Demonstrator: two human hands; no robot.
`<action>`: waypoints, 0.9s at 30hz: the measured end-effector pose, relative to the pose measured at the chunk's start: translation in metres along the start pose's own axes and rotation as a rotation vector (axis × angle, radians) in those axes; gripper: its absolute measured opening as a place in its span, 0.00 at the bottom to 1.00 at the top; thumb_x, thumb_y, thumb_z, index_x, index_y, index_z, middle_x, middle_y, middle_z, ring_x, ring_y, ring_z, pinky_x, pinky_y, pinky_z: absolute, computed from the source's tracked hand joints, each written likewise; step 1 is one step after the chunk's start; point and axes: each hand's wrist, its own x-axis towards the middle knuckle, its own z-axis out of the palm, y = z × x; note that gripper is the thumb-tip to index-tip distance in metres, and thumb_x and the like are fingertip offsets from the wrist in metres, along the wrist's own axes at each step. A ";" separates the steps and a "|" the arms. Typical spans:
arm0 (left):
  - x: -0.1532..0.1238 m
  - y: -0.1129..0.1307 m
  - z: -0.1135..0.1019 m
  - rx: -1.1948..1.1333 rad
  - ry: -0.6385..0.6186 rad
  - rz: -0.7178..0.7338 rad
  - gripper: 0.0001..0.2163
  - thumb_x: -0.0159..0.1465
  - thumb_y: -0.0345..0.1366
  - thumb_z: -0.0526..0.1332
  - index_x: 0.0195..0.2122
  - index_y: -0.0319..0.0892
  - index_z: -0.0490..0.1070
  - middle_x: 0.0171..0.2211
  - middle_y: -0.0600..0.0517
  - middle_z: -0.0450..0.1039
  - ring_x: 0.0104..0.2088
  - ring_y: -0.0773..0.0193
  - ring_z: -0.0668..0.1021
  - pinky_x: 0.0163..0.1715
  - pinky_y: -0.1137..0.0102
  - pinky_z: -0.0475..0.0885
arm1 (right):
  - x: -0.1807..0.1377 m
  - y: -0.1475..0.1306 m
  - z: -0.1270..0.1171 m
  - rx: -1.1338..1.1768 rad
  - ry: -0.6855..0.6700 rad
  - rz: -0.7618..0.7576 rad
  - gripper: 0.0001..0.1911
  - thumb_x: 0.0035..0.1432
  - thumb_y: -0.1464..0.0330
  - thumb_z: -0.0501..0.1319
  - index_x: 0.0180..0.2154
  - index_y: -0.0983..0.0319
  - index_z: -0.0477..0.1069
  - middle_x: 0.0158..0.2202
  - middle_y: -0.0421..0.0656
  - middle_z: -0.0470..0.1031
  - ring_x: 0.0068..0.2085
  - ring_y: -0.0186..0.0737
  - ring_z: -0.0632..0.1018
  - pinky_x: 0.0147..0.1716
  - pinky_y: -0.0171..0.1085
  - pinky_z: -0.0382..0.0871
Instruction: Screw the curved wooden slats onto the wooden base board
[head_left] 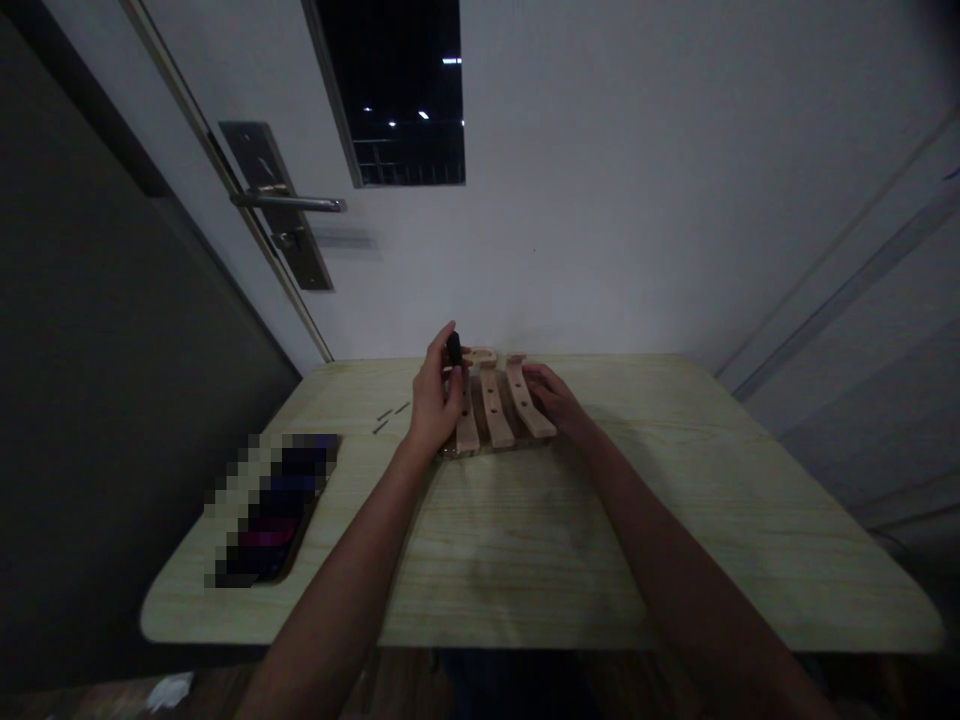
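Observation:
A dark board point(504, 407) bearing three curved, pale wooden strips lies at the far middle of the table. Small holes show in the strips, such as the middle strip point(493, 410). My left hand point(436, 395) is closed round a short black handle point(454, 348), upright at the board's left side; the tool's lower end is hidden. My right hand point(553, 396) grips the board's right edge, its fingers partly out of sight behind the rightmost strip point(528, 400). A loose pale wooden piece point(484, 354) sits behind the board. Left of my left hand lie three screws point(384, 415).
A phone point(277, 510), partly pixelated, lies on the left of the pale wood-grain table point(547, 560). Along the table's far edge stands a white door point(600, 200) with a lever handle point(289, 203) and a dark window point(405, 90). A dark panel point(97, 350) is at left.

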 end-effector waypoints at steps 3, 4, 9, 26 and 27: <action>0.001 -0.001 0.001 -0.024 0.000 -0.027 0.23 0.65 0.36 0.55 0.61 0.51 0.53 0.47 0.46 0.72 0.41 0.62 0.77 0.39 0.64 0.76 | 0.001 0.001 0.000 -0.007 0.009 -0.014 0.13 0.52 0.60 0.59 0.40 0.56 0.69 0.43 0.43 0.74 0.44 0.41 0.73 0.47 0.43 0.67; 0.001 -0.002 0.001 -0.017 0.008 -0.034 0.24 0.64 0.36 0.57 0.61 0.52 0.54 0.48 0.47 0.71 0.42 0.62 0.77 0.38 0.64 0.77 | 0.001 0.001 0.001 -0.002 0.015 -0.010 0.13 0.52 0.60 0.59 0.40 0.56 0.69 0.43 0.42 0.74 0.44 0.41 0.73 0.48 0.43 0.67; 0.004 -0.003 0.002 0.099 0.114 0.007 0.23 0.60 0.34 0.63 0.56 0.54 0.63 0.45 0.49 0.66 0.42 0.63 0.73 0.38 0.66 0.76 | 0.001 0.003 0.002 0.024 0.024 -0.008 0.13 0.52 0.60 0.59 0.40 0.57 0.69 0.43 0.43 0.74 0.44 0.41 0.74 0.47 0.43 0.67; 0.004 -0.001 0.002 0.058 0.120 0.007 0.20 0.59 0.31 0.63 0.52 0.53 0.66 0.46 0.50 0.65 0.43 0.64 0.74 0.40 0.65 0.77 | 0.000 0.000 0.000 0.002 0.003 -0.010 0.13 0.53 0.61 0.58 0.41 0.57 0.69 0.44 0.45 0.74 0.45 0.42 0.74 0.50 0.45 0.66; 0.005 -0.001 0.002 0.069 0.127 0.007 0.20 0.59 0.30 0.63 0.52 0.53 0.67 0.44 0.50 0.65 0.42 0.65 0.73 0.40 0.66 0.77 | 0.000 -0.001 0.000 0.005 0.004 -0.007 0.13 0.54 0.61 0.58 0.41 0.58 0.69 0.44 0.44 0.73 0.45 0.42 0.74 0.50 0.45 0.66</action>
